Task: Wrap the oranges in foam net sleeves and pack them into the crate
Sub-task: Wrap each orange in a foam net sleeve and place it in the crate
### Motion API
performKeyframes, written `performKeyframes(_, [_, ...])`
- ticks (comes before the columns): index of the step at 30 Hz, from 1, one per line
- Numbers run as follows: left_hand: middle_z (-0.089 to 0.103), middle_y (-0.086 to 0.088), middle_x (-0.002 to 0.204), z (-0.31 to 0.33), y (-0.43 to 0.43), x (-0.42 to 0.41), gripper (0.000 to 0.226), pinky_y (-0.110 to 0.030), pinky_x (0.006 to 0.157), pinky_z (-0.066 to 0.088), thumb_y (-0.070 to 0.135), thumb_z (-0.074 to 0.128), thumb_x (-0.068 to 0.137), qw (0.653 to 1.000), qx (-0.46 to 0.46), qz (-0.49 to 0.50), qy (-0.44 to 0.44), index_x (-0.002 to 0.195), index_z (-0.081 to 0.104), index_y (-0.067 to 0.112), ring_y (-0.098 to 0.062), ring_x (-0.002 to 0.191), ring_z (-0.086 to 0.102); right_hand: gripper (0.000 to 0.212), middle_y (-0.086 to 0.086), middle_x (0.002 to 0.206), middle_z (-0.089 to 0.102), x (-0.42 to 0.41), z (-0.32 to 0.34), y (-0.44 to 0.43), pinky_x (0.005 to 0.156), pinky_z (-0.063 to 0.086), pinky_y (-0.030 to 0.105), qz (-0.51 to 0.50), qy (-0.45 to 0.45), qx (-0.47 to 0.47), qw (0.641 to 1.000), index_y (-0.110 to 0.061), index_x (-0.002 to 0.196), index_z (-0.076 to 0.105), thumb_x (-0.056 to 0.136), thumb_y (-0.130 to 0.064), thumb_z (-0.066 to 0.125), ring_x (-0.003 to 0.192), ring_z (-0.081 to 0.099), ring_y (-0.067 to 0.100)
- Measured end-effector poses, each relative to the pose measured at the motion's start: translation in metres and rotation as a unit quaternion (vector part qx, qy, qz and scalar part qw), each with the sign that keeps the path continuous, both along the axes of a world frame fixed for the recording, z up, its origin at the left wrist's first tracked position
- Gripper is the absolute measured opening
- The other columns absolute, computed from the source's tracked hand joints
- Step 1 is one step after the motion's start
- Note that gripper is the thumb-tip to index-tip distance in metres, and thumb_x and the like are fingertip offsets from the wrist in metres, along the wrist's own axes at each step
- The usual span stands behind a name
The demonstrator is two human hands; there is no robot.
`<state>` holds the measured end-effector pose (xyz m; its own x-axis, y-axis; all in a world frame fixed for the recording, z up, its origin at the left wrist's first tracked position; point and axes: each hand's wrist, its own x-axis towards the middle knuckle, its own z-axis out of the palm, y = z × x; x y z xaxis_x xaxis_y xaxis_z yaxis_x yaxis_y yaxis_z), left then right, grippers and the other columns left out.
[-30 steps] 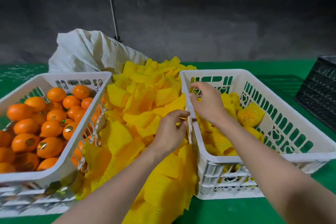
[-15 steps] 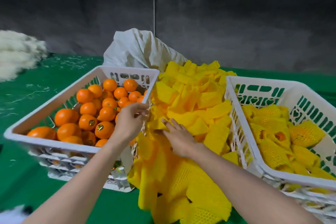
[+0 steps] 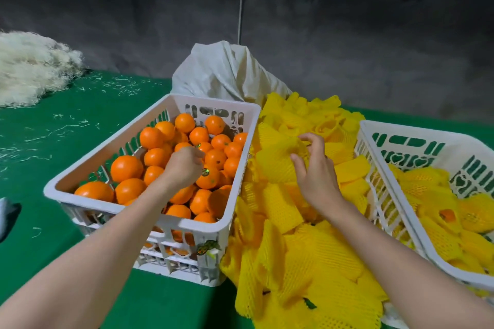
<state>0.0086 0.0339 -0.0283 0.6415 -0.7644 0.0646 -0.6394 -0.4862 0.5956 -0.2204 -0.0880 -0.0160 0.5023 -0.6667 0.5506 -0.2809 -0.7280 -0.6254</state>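
I see pale fibre heap (image 3: pixel 29 69) far left on green desk (image 3: pixel 80 141). White slotted left crate (image 3: pixel 213 103) full of glossy oranges (image 3: pixel 127 168); left grip (image 3: pixel 184 165) curled among them, hold hidden, can't tell. Sack (image 3: pixel 227 72) behind. Right grip (image 3: pixel 316 176) pinches ribbed yellow sleeve (image 3: pixel 278 157) atop sleeve pile (image 3: pixel 307 262). Right crate (image 3: pixel 414 132), cut off, holds wrapped oranges (image 3: pixel 427 195).

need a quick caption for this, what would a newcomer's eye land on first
The bright yellow heap of foam net sleeves down the middle grabs the eye first, with the right hand pinching one sleeve at its top. Next is the white crate of bare oranges on the left, where the left hand reaches in, and a second crate of sleeved fruit at the right edge.
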Motion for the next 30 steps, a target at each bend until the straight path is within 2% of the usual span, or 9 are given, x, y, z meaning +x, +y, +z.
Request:
performKeyframes(3, [0.054,-0.009,0.09,-0.007,-0.029,0.015,0.013,-0.024,0.053,0.035,0.007,0.059,0.089,0.984,0.151,-0.058,-0.076,0.101,0.057,0.008,-0.021,0.074,0.052,0.034,-0.002,0.104,0.05,0.001,0.016,0.014,0.078,0.043,0.044,0.021,-0.007,0.032,0.999,-0.018,0.11,0.04,0.087,-0.017,0.065,0.103,0.054,0.035])
performKeyframes(6, [0.042,-0.007,0.069,-0.023,-0.052,0.024,0.026,-0.024,0.049,0.033,0.014,0.057,0.09,0.964,0.233,-0.075,-0.104,0.069,0.041,0.015,-0.016,0.06,0.042,0.037,-0.002,0.1,0.052,-0.001,0.022,0.022,0.081,0.044,0.044,0.029,0.041,0.042,0.998,-0.022,0.099,0.039,0.081,-0.023,0.072,0.1,0.054,0.032])
performKeyframes(8, [0.057,-0.014,0.097,-0.034,-0.062,0.029,0.011,-0.04,0.084,0.047,0.019,0.053,0.093,0.936,0.304,-0.088,-0.154,0.086,0.054,0.011,-0.029,0.097,0.056,0.036,0.005,0.1,0.058,-0.003,0.022,0.026,0.083,0.044,0.045,0.028,0.061,0.05,0.996,-0.019,0.1,0.045,0.079,-0.023,0.074,0.098,0.054,0.034])
performKeyframes(10, [0.051,-0.015,0.129,-0.046,-0.07,0.038,0.014,-0.056,0.11,0.021,0.023,0.051,0.093,0.908,0.354,-0.088,-0.208,0.102,0.055,0.013,-0.038,0.133,0.032,0.036,0.01,0.104,0.062,-0.007,0.022,0.027,0.086,0.044,0.045,0.026,0.073,0.059,0.995,-0.016,0.105,0.052,0.078,-0.021,0.075,0.101,0.056,0.033])
performKeyframes(16, [0.032,-0.013,0.15,-0.071,-0.08,0.054,0.048,-0.057,0.112,0.015,0.031,0.052,0.092,0.883,0.352,-0.067,-0.302,0.138,0.041,0.02,-0.037,0.142,0.016,0.026,0.008,0.106,0.06,-0.021,0.017,0.027,0.079,0.033,0.017,0.012,0.101,0.03,0.994,-0.004,0.1,0.064,0.078,-0.014,0.074,0.099,0.055,0.02])
performKeyframes(21, [0.061,-0.007,0.113,-0.062,-0.078,0.042,0.047,-0.06,0.114,0.005,0.038,0.066,0.077,0.901,0.277,-0.047,-0.331,0.114,0.047,0.014,-0.033,0.127,0.042,0.02,0.001,0.098,0.043,-0.038,0.011,0.024,0.089,0.031,0.025,-0.044,0.149,-0.002,0.988,-0.009,0.093,0.07,0.079,-0.023,0.074,0.102,0.041,0.018])
performKeyframes(23, [0.059,-0.012,0.108,-0.052,-0.076,0.043,0.058,-0.06,0.11,0.02,0.039,0.071,0.073,0.94,0.194,0.006,-0.281,0.116,0.044,0.01,-0.035,0.112,0.053,0.018,0.0,0.092,0.049,-0.044,0.011,0.022,0.09,0.036,0.033,-0.019,0.159,0.025,0.987,-0.008,0.093,0.068,0.08,-0.02,0.073,0.095,0.046,0.018])
performKeyframes(26, [0.051,-0.021,0.112,-0.025,-0.071,0.04,0.07,-0.05,0.075,0.052,0.026,0.083,0.065,0.996,-0.058,0.06,-0.009,0.115,0.038,0.008,-0.038,0.099,0.056,0.011,-0.001,0.086,0.054,-0.052,0.009,0.021,0.084,0.04,0.035,0.014,0.146,0.059,0.987,-0.008,0.087,0.064,0.08,-0.013,0.071,0.088,0.049,0.018])
performKeyframes(30, [0.051,-0.015,0.121,0.013,-0.056,0.008,0.065,-0.04,0.065,0.057,0.014,0.082,0.071,0.902,-0.233,-0.009,0.362,0.121,0.04,0.019,-0.03,0.102,0.061,0.021,-0.003,0.077,0.047,-0.059,0.003,0.019,0.073,0.036,0.036,0.035,0.114,0.095,0.988,-0.019,0.073,0.048,0.079,-0.007,0.064,0.08,0.046,0.021])
